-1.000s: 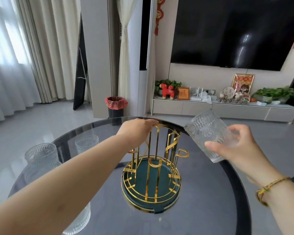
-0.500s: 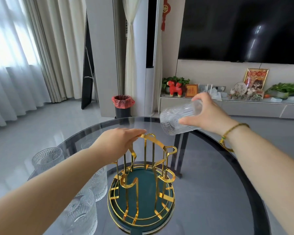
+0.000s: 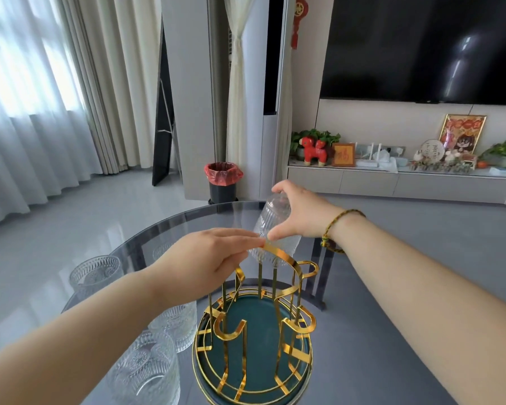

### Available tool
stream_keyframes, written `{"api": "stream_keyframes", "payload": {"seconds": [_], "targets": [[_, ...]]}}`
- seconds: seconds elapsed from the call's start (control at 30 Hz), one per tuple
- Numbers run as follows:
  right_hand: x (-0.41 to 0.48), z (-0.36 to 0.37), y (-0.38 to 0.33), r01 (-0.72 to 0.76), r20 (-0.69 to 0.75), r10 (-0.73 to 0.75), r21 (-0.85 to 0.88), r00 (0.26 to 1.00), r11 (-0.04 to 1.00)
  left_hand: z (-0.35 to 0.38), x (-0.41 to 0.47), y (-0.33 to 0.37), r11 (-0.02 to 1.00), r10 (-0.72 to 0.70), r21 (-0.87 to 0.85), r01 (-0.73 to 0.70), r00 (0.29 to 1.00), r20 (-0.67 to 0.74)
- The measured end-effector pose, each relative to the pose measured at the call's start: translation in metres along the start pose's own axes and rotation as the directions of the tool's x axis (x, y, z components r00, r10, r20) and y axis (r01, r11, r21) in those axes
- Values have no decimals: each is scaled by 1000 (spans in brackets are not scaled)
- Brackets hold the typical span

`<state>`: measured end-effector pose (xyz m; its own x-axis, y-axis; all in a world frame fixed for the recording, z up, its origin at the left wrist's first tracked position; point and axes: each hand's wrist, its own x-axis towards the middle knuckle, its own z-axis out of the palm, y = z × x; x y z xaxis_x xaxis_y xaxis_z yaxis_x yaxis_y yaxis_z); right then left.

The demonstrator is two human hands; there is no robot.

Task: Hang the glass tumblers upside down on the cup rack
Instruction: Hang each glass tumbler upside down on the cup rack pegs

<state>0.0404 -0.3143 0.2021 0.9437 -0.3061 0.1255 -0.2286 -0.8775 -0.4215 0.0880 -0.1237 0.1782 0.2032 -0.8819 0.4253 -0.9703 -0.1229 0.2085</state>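
Our right hand (image 3: pixel 301 214) grips an inverted tumbler (image 3: pixel 272 232) above the empty cup rack (image 3: pixel 254 340), our left hand (image 3: pixel 208 258) pinches its handle (image 3: pixel 281 255); three glasses (image 3: pixel 146 366) wait.

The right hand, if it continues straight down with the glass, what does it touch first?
Probably the gold cup rack: the tumbler in the right hand hangs mouth-down just above its top hooks, though depth is uncertain.

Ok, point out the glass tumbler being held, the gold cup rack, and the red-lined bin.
Clear ribbed glass tumbler (image 3: pixel 270 229), head view, side wall.
Gold wire cup rack (image 3: pixel 284 257), head view, top handle.
Black red-lined bin (image 3: pixel 222 182), head view, front.
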Motion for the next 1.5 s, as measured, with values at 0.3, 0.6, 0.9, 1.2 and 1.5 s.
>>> {"api": "stream_keyframes", "payload": {"seconds": [0.3, 0.6, 0.9, 1.2, 1.5], "targets": [[3, 40, 9, -11, 151, 18, -47, 988, 999, 4, -5, -4, 997, -7, -78, 6, 1000, -22], [4, 50, 14, 0, 140, 8, -53, 990, 999, -2, 18, -8, 927, -250, -289, 239, 968, 0], [13, 52, 22, 12, 129, 0, -93, 992, 996, 2, 31, -9, 898, -311, -315, 308, 950, 44], [12, 38, 43, -57, 23, 56, 29, 998, 998, 16, 55, -12, 887, -372, -304, 348, 928, -25], [-45, 20, 45, -29, -467, 115, 187, 877, 982, 20, 43, -3, 918, -358, -202, 341, 932, -56]]}}
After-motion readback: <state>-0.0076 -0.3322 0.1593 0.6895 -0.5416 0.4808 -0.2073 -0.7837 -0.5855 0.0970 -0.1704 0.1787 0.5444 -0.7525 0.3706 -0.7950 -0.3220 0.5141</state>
